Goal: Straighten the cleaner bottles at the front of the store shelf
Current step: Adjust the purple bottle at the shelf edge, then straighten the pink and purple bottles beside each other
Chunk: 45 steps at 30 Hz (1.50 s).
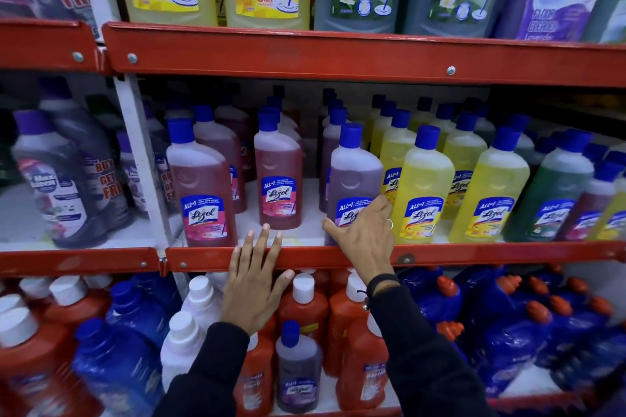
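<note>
Purple cleaner fills the bottle (352, 186) under the right hand (364, 240), which sits at centre frame on the middle shelf (305, 256), at its front edge between a pink bottle (278, 186) and a yellow bottle (423, 193). The right hand's grip is wrapped on the purple bottle's lower label, thumb to the left and fingers (381, 210) to the right. The left hand (252, 284) lies flat with fingers spread over the red shelf lip, holding nothing. To do the step well, the person should probably turn the bottle from its base so the label faces out, then slide it level with the leftmost pink bottle (200, 189); the centre pink bottle stands further back and likely needs pulling forward. A push high up could tip it into the yellow row. The purple bottle's base is hidden behind the hand, rear rows fade into shadow, and the frame's edges are blurred.
</note>
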### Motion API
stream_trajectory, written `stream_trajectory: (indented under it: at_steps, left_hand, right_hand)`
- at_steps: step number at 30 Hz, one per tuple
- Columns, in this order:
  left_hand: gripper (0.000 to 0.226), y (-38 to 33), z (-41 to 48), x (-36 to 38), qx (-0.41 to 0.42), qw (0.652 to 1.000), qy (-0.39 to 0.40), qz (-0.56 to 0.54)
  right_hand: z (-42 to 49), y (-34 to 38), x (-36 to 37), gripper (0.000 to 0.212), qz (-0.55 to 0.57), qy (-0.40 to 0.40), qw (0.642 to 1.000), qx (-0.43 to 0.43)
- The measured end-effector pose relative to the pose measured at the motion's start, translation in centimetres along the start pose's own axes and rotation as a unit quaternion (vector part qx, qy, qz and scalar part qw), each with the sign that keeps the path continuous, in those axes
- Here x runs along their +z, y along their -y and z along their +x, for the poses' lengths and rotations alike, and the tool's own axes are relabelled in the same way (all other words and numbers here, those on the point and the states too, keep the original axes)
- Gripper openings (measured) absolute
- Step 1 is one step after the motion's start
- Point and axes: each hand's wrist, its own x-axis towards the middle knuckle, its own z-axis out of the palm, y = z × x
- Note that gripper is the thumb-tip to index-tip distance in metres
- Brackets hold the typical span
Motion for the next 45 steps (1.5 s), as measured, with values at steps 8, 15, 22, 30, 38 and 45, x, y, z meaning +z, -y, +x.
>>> stream_trajectory:
  at_steps: [8, 15, 22, 30, 38, 45]
  left_hand:
    - [0.063, 1.7, -1.4, -0.8, -0.026, 1.0, -0.01, -0.003]
    - [0.067, 3.9, -3.3, -1.2, -0.039, 0.998, 0.002, 0.049]
    - [0.065, 6.0, -3.7, -1.2, -0.027, 0.998, 0.007, 0.06]
    - [0.067, 6.7, -4.0, -0.8, -0.032, 0.997, -0.001, 0.072]
    - [0.066, 6.6, -4.1, -0.9, -0.026, 0.998, -0.008, 0.059]
    - [0.066, 6.4, -4.1, -1.1, -0.03, 0.998, -0.001, 0.052]
  right_hand:
    - [-3.9, -0.9, 0.7, 0.09, 0.019, -0.156, 0.985, -0.073]
    - [-6.4, 4.7, 3.5, 0.059, 0.15, -0.138, 0.958, -0.204]
    - [-1.6, 10.0, 6.6, 0.112, 0.044, 0.055, 0.996, -0.056]
    - [-0.7, 11.2, 7.2, 0.107, 0.025, 0.059, 0.998, -0.013]
    - [-2.3, 10.5, 5.9, 0.102, 0.015, 0.058, 0.998, -0.011]
    - [-4.6, 9.6, 4.1, 0.103, 0.021, 0.064, 0.997, -0.027]
